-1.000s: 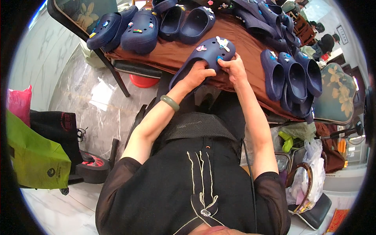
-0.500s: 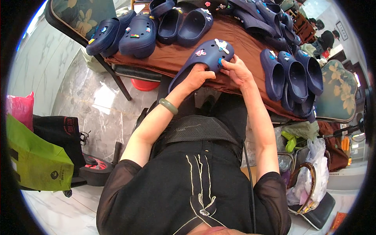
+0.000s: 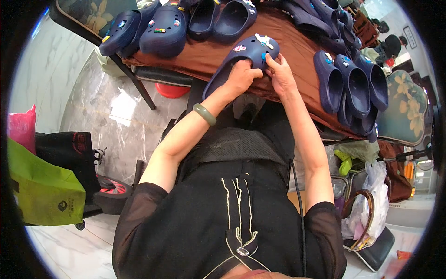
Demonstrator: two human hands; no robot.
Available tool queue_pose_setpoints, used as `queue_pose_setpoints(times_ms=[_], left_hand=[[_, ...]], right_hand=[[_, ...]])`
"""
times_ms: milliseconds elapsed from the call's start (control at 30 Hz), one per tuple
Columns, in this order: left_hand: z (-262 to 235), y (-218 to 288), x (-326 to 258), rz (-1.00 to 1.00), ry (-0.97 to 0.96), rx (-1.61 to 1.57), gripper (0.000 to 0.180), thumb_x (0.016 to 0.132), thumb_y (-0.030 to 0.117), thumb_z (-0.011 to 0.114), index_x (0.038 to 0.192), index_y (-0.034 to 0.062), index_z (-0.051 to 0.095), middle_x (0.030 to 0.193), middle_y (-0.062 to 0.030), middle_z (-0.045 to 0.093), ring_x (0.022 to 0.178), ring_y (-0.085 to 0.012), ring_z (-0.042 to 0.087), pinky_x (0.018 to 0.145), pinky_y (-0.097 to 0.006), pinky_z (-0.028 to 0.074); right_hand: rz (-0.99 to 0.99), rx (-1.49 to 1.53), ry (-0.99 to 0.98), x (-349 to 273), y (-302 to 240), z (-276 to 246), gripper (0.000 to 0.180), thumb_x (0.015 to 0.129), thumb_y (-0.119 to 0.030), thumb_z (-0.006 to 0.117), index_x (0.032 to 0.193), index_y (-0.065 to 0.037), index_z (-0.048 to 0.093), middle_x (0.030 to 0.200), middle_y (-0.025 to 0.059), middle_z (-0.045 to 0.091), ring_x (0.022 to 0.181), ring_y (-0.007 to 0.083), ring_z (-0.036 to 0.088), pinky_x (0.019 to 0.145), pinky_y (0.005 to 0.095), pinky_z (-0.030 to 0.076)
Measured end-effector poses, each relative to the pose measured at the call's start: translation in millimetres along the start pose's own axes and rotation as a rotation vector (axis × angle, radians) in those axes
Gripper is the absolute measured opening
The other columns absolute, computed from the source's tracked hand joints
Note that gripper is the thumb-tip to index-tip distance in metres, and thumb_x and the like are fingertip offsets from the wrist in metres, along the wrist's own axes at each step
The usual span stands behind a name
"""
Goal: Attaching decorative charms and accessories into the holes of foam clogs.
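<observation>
A navy clog (image 3: pixel 253 59) is held up over the near edge of the cloth-covered table, its toe pointing up and to the right. My left hand (image 3: pixel 240 80), with a green bangle on its wrist, has its fingers inside the clog's opening and the thumb outside, closed on the upper. At the clog's right side, my right hand (image 3: pixel 281 76) pinches a blue shoe charm (image 3: pixel 264 56); part of the charm is hidden by the thumb and fingers. A white charm (image 3: pixel 265 42) and a pink charm (image 3: pixel 239 48) sit on the clog's top.
More decorated navy clogs (image 3: pixel 162 35) stand along the table's left side. Others (image 3: pixel 355 88) lean at its right edge, with a pile (image 3: pixel 320 21) behind. A brown cloth (image 3: pixel 288 42) covers the table. Bags (image 3: pixel 49 186) are at left; a chair with plastic bags (image 3: pixel 371 209) is at right.
The view has shifted slightly, so the table and clogs appear higher. Both hands keep their hold on the clog, and the right fingers have shifted a little around the blue charm.
</observation>
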State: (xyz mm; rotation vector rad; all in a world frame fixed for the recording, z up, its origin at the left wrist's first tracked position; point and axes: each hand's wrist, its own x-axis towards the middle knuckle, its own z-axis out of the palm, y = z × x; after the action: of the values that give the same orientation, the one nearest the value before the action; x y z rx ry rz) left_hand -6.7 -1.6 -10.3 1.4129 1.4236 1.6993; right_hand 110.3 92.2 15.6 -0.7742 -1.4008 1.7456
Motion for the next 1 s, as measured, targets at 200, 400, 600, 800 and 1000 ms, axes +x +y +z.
queue_pose_setpoints(times_ms=[200,400,600,800,1000], left_hand=[[-2.4,7.4,4.6,-0.103,-0.095,-0.045,0.035,0.067,0.011,0.059,0.099,-0.0018,0.06,0.092,-0.0042,0.06,0.084,-0.0139,0.055,0.078,-0.027,0.043],[-3.5,14.9,7.1,-0.163,-0.108,-0.115,0.032,0.066,0.009,0.059,0.097,-0.0019,0.061,0.091,-0.003,0.061,0.084,-0.0113,0.055,0.077,-0.025,0.043],[-1.2,-2.1,11.8,-0.098,-0.107,-0.046,0.032,0.067,0.009,0.058,0.098,-0.0016,0.061,0.091,-0.0027,0.061,0.085,-0.0117,0.055,0.077,-0.026,0.044],[-9.4,-12.6,9.4,0.093,-0.109,0.152,0.026,0.066,0.015,0.057,0.084,-0.0035,0.06,0.066,-0.0115,0.053,0.066,-0.018,0.054,0.063,-0.033,0.044],[-20.2,8.5,4.1,0.06,-0.309,-0.066,0.033,0.065,0.012,0.056,0.093,-0.0034,0.061,0.074,-0.0104,0.058,0.073,-0.0162,0.053,0.071,-0.03,0.044]], right_hand=[[-0.065,-0.09,0.071,1.0,0.4,-22.7,0.06,0.081,-0.021,0.071,0.13,-0.001,0.042,0.124,0.0127,0.048,0.11,0.0207,0.05,0.093,0.0314,0.04],[-1.024,-1.088,0.035,-23.6,-15.1,-15.5,0.023,0.077,-0.011,0.065,0.1,-0.01,0.066,0.094,0.0047,0.058,0.083,0.0236,0.056,0.079,0.0383,0.043],[-1.118,-1.399,-0.179,-12.0,-41.0,-20.8,0.019,0.078,-0.013,0.064,0.096,-0.012,0.068,0.088,0.007,0.064,0.081,0.026,0.06,0.07,0.0371,0.047],[-0.667,-1.285,-0.556,14.6,-86.7,-12.9,0.013,0.076,-0.008,0.068,0.086,-0.001,0.065,0.072,0.0145,0.064,0.066,0.0251,0.063,0.063,0.033,0.049],[-0.469,-1.457,-0.723,10.2,-96.0,-6.4,0.014,0.071,-0.013,0.07,0.079,-0.004,0.063,0.076,0.0174,0.063,0.074,0.0353,0.062,0.065,0.0407,0.048]])
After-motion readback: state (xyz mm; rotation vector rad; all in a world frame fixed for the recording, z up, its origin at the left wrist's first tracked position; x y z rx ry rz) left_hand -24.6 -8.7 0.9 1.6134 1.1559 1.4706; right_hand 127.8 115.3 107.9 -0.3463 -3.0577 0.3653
